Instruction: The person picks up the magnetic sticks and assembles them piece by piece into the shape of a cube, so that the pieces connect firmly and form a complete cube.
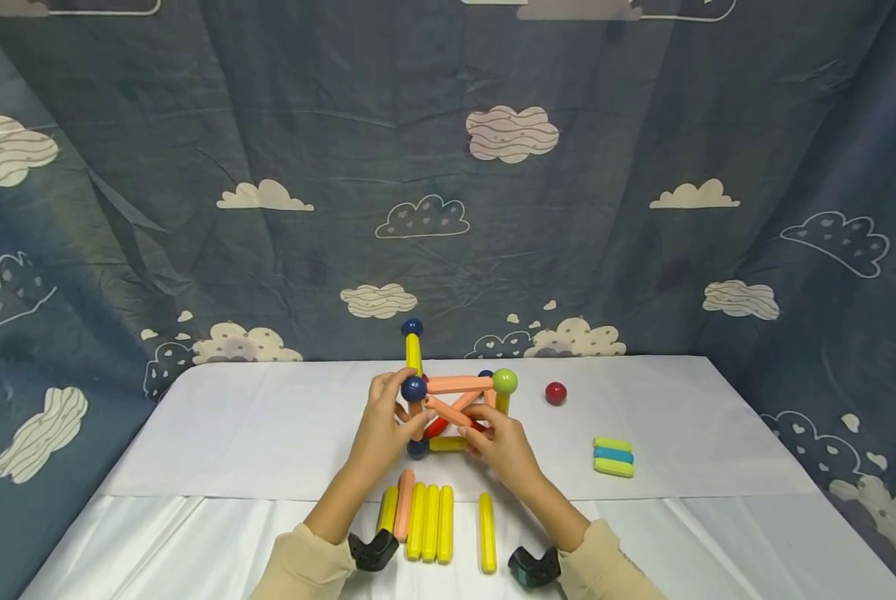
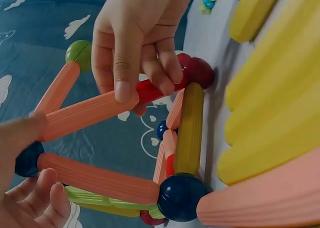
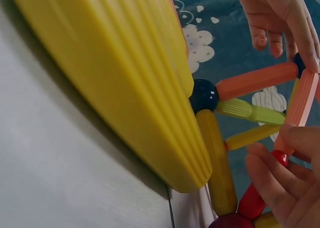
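Note:
A frame of coloured rods and balls stands on the table. My left hand (image 1: 380,425) grips its near upper-left navy ball (image 1: 414,388), and the left thumb touches one end of a slanting salmon rod (image 2: 90,114). My right hand (image 1: 503,446) pinches that rod near its other end, where it meets a red rod (image 2: 150,90). The red rod runs down to a dark red ball (image 2: 200,73) at the frame's bottom. A green ball (image 1: 504,382) tops another corner. At the rear left, a yellow rod (image 1: 413,352) rises to a navy ball (image 1: 412,327).
In front of the frame lie several yellow rods (image 1: 431,523), one salmon rod (image 1: 404,506) beside them and a separate yellow rod (image 1: 488,533). To the right are a loose red ball (image 1: 556,393) and short green and blue rods (image 1: 613,457). A cloud-patterned cloth (image 1: 568,250) hangs behind.

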`<state>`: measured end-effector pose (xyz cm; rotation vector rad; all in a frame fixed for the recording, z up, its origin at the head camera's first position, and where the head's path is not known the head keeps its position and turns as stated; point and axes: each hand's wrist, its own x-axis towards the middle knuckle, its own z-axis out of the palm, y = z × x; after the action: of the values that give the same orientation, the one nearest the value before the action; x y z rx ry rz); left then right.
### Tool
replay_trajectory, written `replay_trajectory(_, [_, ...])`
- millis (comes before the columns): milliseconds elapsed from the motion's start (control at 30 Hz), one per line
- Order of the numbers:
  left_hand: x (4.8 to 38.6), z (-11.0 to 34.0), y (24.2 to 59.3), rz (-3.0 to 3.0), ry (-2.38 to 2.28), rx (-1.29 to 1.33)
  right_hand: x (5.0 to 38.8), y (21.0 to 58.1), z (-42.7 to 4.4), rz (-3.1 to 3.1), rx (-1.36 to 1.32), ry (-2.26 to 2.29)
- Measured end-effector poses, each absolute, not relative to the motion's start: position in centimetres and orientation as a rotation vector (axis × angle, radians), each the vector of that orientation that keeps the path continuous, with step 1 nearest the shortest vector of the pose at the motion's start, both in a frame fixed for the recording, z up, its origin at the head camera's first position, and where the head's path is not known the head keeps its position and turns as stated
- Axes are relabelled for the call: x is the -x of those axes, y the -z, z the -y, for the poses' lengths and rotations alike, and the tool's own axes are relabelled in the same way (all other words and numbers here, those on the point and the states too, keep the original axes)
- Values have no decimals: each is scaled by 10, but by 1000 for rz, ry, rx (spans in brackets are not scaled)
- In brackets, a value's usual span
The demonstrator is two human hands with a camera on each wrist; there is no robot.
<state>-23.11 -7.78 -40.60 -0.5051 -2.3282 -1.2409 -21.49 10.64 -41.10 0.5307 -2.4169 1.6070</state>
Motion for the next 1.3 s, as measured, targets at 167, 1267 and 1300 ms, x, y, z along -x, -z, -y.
replay_trajectory(167, [235, 77, 405, 2316, 1328, 485, 230, 434, -109, 2390, -533, -1592])
replay_trajectory(1267, [252, 77, 416, 2373, 1207, 452, 237, 421, -144, 2288, -545, -1164])
replay_trajectory(1300, [255, 80, 416, 2375, 1242, 460, 236, 422, -142, 2278, -556, -1173])
